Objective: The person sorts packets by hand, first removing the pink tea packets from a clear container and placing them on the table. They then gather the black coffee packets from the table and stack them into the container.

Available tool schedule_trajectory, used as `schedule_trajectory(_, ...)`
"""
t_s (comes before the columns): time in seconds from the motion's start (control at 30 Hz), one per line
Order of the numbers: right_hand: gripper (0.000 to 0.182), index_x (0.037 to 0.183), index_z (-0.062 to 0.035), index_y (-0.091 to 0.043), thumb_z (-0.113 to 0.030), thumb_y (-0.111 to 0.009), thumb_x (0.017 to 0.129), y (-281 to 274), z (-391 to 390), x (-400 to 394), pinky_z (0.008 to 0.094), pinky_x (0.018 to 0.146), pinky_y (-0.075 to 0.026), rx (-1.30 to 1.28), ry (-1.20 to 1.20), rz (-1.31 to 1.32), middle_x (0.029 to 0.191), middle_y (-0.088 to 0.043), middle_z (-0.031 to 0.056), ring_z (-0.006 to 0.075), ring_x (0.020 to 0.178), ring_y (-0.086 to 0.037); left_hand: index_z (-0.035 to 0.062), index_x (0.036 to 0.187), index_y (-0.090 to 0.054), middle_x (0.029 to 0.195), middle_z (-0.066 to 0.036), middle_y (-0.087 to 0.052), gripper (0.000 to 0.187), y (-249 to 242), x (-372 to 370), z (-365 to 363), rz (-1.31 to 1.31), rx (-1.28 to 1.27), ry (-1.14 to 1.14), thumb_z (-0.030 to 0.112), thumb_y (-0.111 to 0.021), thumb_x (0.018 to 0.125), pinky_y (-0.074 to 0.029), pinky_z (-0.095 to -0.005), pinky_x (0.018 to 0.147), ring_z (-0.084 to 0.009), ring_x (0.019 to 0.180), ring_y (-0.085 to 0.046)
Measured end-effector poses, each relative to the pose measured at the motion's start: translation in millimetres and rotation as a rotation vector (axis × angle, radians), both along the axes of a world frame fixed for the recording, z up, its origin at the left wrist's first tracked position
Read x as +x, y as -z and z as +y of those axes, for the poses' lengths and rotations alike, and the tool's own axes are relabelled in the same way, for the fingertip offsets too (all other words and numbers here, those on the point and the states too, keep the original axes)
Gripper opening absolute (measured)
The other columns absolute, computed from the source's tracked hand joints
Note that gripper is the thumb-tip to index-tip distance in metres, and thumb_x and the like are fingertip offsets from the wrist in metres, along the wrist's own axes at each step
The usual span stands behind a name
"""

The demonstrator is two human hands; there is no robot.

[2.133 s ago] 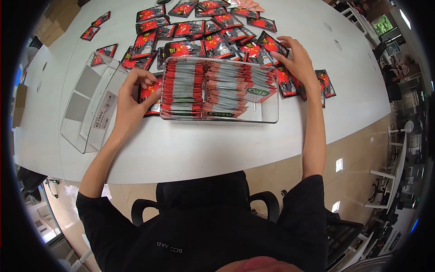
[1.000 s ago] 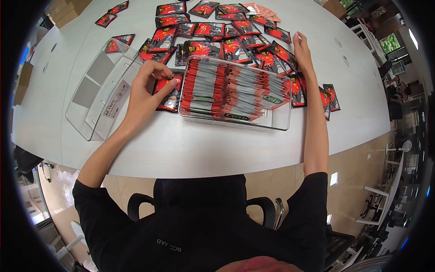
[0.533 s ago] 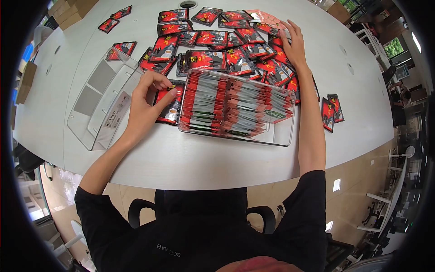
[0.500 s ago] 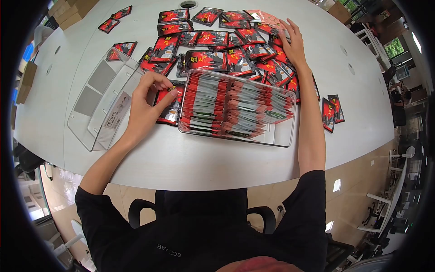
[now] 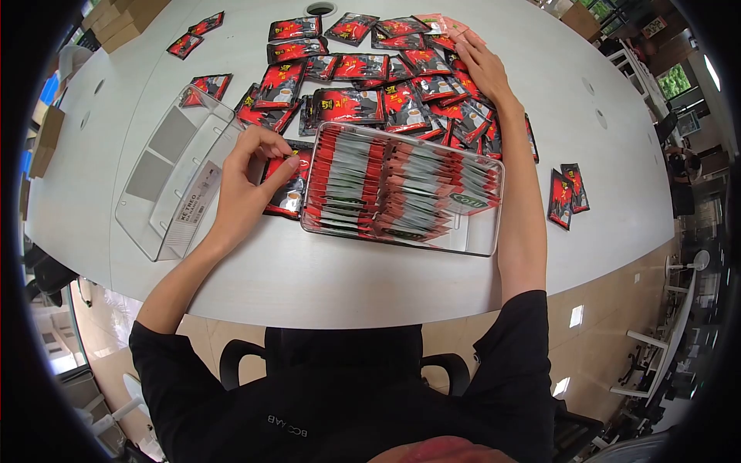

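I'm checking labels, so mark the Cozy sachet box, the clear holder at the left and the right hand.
Cozy sachet box (image 5: 473, 230): head view, bare inside near one corner.
Clear holder (image 5: 192, 204): head view, labelled wall.
Right hand (image 5: 485, 71): head view, back of hand.

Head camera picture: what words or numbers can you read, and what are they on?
"Cozy": green label in the clear box.
"KE TREO": white sticker on the other case.
Too blurry: sticker's small print, yellow writing on packets, letters on shirt.
No readable numbers.
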State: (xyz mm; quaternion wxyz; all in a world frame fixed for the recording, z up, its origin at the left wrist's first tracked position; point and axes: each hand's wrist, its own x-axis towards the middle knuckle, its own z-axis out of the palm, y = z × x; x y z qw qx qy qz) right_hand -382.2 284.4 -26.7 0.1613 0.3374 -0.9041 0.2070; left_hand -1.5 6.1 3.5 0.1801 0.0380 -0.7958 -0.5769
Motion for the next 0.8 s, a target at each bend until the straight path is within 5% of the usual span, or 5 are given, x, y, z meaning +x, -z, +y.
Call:
schedule_trajectory(0.17, 0.045, 0.127, -0.0217, -0.068, -0.049, -0.042, 0.102, -2.2, -1.1, 7.7, 0.0394, 0.107, -0.041, -0.205, -0.022, -0.083, 0.141, -0.057, 0.0069, 0.0292, 0.128, -0.054, 0.0014, 0.096, -0.059, 0.096, 0.000, -0.050, 0.016, 2.0, 0.6, -2.1, 0.005, 0.026, 0.005, -0.002, -0.072, 0.086, -0.039, -0.0226, 0.086, -0.0096, 0.090, -0.047)
schedule_trajectory(0.23, 0.041, 0.118, -0.0140, -0.072, -0.044, -0.051, 0.101, -5.5, 0.7, 7.9, 0.0364, 0.100, -0.047, -0.305, -0.037, -0.103, 0.123, -0.069, 0.0109, 0.0308, 0.115, -0.064, 0.0013, 0.095, -0.059, 0.096, 0.000, -0.050, 0.016, 1.4, 0.6, -2.2, 0.005, 0.026, 0.009, -0.002, -0.072, 0.086, -0.039, -0.0227, 0.086, -0.0095, 0.090, -0.047)
schedule_trajectory(0.43, 0.033, 0.106, 0.0013, -0.072, -0.028, -0.071, 0.091, -24.1, 3.5, 27.4, 0.0322, 0.085, -0.054, -0.683, 0.169, -0.061, 0.093, -0.075, 0.0142, 0.0217, 0.091, -0.072, 0.0015, 0.095, -0.059, 0.095, 0.000, -0.051, 0.016, 1.2, 0.4, -3.3, 0.011, 0.007, 0.012, -0.002, -0.071, 0.086, -0.039, -0.0229, 0.085, -0.0091, 0.089, -0.047)
schedule_trajectory(0.67, 0.033, 0.101, 0.0008, -0.071, -0.015, -0.085, 0.076, -22.8, 30.7, 37.1, 0.0305, 0.081, -0.056, -0.809, 0.154, 0.049, 0.093, -0.073, 0.0110, 0.0180, 0.090, -0.071, 0.0021, 0.094, -0.059, 0.094, 0.000, -0.051, 0.015, 3.6, -0.3, -4.2, 0.033, 0.024, 0.020, 0.000, -0.072, 0.086, -0.040, -0.0232, 0.084, -0.0091, 0.087, -0.048)
schedule_trajectory(0.8, 0.041, 0.107, 0.0022, -0.066, -0.006, -0.086, 0.073, -45.4, 51.8, 62.1, 0.0285, 0.081, -0.056, -0.877, 0.083, -0.074, 0.107, -0.066, 0.0108, 0.0198, 0.092, -0.070, 0.0021, 0.094, -0.059, 0.094, 0.001, -0.051, 0.015, 4.6, 0.8, -4.8, 0.039, 0.006, 0.027, -0.001, -0.071, 0.086, -0.040, -0.0230, 0.083, -0.0088, 0.087, -0.048)
